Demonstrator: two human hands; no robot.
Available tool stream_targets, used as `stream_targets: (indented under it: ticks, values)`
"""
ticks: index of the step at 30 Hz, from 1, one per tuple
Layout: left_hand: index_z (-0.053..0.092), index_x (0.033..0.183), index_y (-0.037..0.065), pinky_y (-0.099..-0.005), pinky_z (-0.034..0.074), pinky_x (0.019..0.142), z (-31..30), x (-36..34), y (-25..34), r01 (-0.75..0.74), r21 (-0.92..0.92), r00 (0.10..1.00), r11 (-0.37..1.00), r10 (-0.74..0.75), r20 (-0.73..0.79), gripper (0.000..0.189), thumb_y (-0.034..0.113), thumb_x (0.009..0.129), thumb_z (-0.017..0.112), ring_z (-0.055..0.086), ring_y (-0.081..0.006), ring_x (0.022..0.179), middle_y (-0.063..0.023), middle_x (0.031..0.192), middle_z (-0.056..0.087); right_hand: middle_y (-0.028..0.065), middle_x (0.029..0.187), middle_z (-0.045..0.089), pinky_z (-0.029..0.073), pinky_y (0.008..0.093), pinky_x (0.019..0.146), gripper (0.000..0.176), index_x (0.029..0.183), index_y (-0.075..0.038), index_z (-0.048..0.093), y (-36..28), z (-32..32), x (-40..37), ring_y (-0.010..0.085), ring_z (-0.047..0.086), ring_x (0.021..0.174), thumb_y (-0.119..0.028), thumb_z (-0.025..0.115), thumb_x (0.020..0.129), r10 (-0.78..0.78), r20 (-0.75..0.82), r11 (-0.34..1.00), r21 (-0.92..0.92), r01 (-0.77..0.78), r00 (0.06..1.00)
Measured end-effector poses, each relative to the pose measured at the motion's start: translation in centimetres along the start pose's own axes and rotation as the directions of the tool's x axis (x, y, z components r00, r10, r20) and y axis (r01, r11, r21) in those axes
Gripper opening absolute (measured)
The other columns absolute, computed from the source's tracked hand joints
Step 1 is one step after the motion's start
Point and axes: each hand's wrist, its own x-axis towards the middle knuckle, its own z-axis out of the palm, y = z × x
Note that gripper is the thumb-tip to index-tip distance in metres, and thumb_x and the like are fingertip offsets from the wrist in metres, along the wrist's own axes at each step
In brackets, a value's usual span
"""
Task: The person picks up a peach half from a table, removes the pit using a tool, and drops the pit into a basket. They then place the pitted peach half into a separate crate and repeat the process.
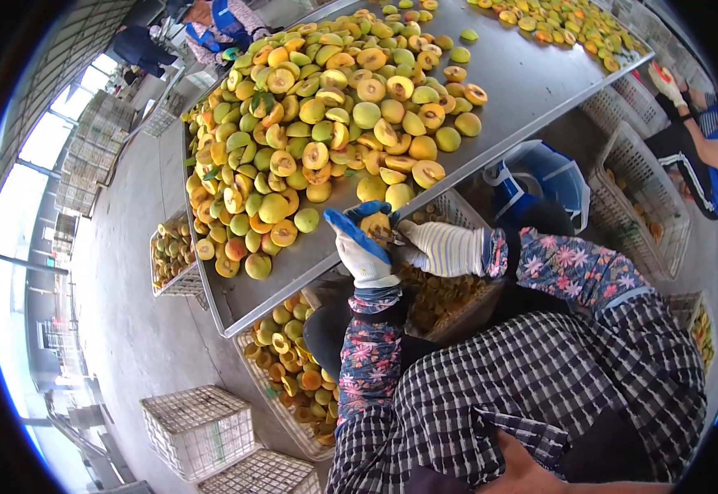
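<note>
My left hand [362, 245], in a white glove with blue palm and fingers, is closed around a yellow fruit half [377, 228] over the edge of the metal table [293, 289]. Just to its right, my right hand [445, 247], in a striped knit glove, is closed on a small metal tool [398, 236] that touches the fruit; part of the tool is hidden by the fingers. Beyond both hands lies a big pile of yellow and green fruit [318, 123], many halved, some with brown pits showing.
Below the table stand a crate of fruit halves [319, 451] and a crate of small brown pieces [456, 329]. A blue and white bucket [569, 185] is at the right. White crates [202, 428] sit lower left. Co-workers [219, 25] [709, 152] are at the upper left and right.
</note>
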Motion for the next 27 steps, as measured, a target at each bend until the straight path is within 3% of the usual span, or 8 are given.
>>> stream_targets:
  ticks: [3, 8, 10, 11, 12, 14, 23, 27]
  values:
    - [0.058, 0.094, -0.006, -0.0400, 0.055, 0.075, -0.7, 0.4, 0.3, 0.162, 0.111, 0.985, 0.980, -0.167, 0.034, 0.073, 0.064, 0.096, 0.038, 0.065, -0.0307, 0.076, -0.0162, 0.083, 0.064, 0.0192, 0.085, 0.065, 0.049, 0.0432, 0.069, 0.029, 0.117, -0.002, 0.051, 2.6, 0.5, 0.0, 0.0405, 0.063, 0.078, -0.023, 0.054, 0.097, -0.073, 0.014, 0.996, -0.056, 0.073, 0.997]
    - [0.063, 0.085, -0.005, -0.0345, 0.054, 0.067, -1.6, 1.1, 0.5, 0.258, 0.177, 0.937, 0.950, -0.291, 0.196, 0.075, 0.065, 0.095, 0.039, 0.065, -0.0267, 0.067, -0.0155, 0.078, 0.066, 0.0156, 0.102, 0.066, 0.047, 0.0358, 0.082, 0.040, 0.125, -0.004, 0.053, -3.7, -3.2, -1.2, 0.0289, 0.063, 0.094, -0.034, 0.053, 0.098, 0.299, 0.351, 0.849, 0.327, -0.416, 0.887]
    - [0.063, 0.085, -0.006, -0.0329, 0.054, 0.064, -1.3, 0.9, 1.3, 0.234, 0.394, 0.922, 0.889, -0.332, 0.200, 0.075, 0.065, 0.096, 0.039, 0.065, -0.0256, 0.065, -0.0155, 0.076, 0.066, 0.0130, 0.096, 0.065, 0.048, 0.0335, 0.077, 0.041, 0.125, -0.005, 0.053, -0.6, -1.8, -1.5, 0.0248, 0.063, 0.088, -0.036, 0.053, 0.098, 0.041, 0.237, 0.978, 0.190, -0.088, 0.971]
    - [0.063, 0.085, -0.006, -0.0327, 0.054, 0.064, -1.4, 1.1, 1.2, 0.236, 0.430, 0.912, 0.871, -0.352, 0.212, 0.075, 0.065, 0.095, 0.039, 0.065, -0.0255, 0.065, -0.0156, 0.076, 0.066, 0.0046, 0.075, 0.058, 0.046, 0.0313, 0.056, 0.035, 0.114, -0.008, 0.056, 3.0, 0.6, -1.0, 0.0175, 0.057, 0.061, -0.038, 0.055, 0.098, -0.252, 0.001, 0.961, 0.115, 0.250, 0.968]
    - [0.063, 0.085, -0.006, -0.0325, 0.054, 0.063, -1.5, 1.2, 1.1, 0.237, 0.465, 0.901, 0.853, -0.372, 0.223, 0.076, 0.065, 0.095, 0.039, 0.065, -0.0253, 0.065, -0.0158, 0.076, 0.066, 0.0033, 0.071, 0.054, 0.043, 0.0305, 0.051, 0.034, 0.111, -0.009, 0.056, 1.8, 0.1, -1.4, 0.0161, 0.054, 0.056, -0.040, 0.054, 0.098, -0.026, 0.100, 0.956, 0.292, -0.004, 0.995]
    - [0.062, 0.084, -0.005, -0.0339, 0.056, 0.063, -1.4, 1.1, 0.4, 0.272, 0.314, 0.905, 0.910, -0.353, 0.239, 0.076, 0.067, 0.094, 0.040, 0.065, -0.0260, 0.063, -0.0163, 0.074, 0.065, 0.0005, 0.063, 0.047, 0.038, 0.0290, 0.043, 0.033, 0.104, -0.009, 0.056, -2.1, -1.6, -2.1, 0.0132, 0.047, 0.046, -0.042, 0.054, 0.097, 0.340, 0.389, 0.696, 0.508, -0.507, 0.856]
    - [0.059, 0.084, -0.001, -0.0392, 0.057, 0.060, 0.9, -0.8, 1.2, 0.322, 0.130, 0.911, 0.938, -0.344, 0.225, 0.072, 0.068, 0.093, 0.039, 0.065, -0.0303, 0.061, -0.0186, 0.073, 0.065, -0.0064, 0.053, 0.033, 0.023, 0.0226, 0.037, 0.037, 0.089, -0.013, 0.053, -2.7, -2.1, -3.7, 0.0066, 0.030, 0.037, -0.048, 0.050, 0.099, 0.124, 0.602, 0.030, 0.792, -0.609, 0.789]
    - [0.059, 0.084, 0.000, -0.0401, 0.058, 0.060, 1.9, -1.6, 1.5, 0.355, 0.041, 0.913, 0.934, -0.356, 0.200, 0.070, 0.067, 0.094, 0.039, 0.065, -0.0307, 0.061, -0.0189, 0.073, 0.065, -0.0069, 0.053, 0.033, 0.022, 0.0210, 0.035, 0.036, 0.092, -0.011, 0.055, -2.7, -2.1, -4.0, 0.0047, 0.029, 0.036, -0.046, 0.049, 0.100, 0.043, 0.588, -0.081, 0.808, -0.584, 0.808]
